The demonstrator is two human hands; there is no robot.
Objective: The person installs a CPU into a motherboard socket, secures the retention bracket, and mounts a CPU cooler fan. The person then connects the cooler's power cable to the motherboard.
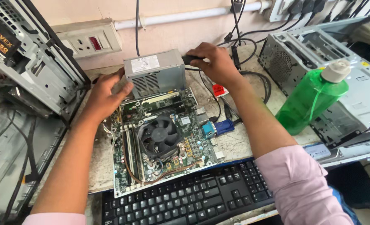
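Note:
A grey metal power supply box [155, 73] stands at the back of the bench, just behind a green motherboard [160, 137] with a round black fan [159, 135]. My left hand [105, 98] rests against the box's left side at the board's far left corner. My right hand [214, 62] is closed on a black power plug [189, 59] at the box's upper right side. A blue connector [218, 127] is attached to the board's right edge.
A black keyboard [189, 198] lies in front of the board. A green plastic bottle [312, 100] stands at right, before an open grey computer case [351, 83]. Another open case [26, 58] leans at left. A wall socket [89, 41] and several cables [251, 41] run behind.

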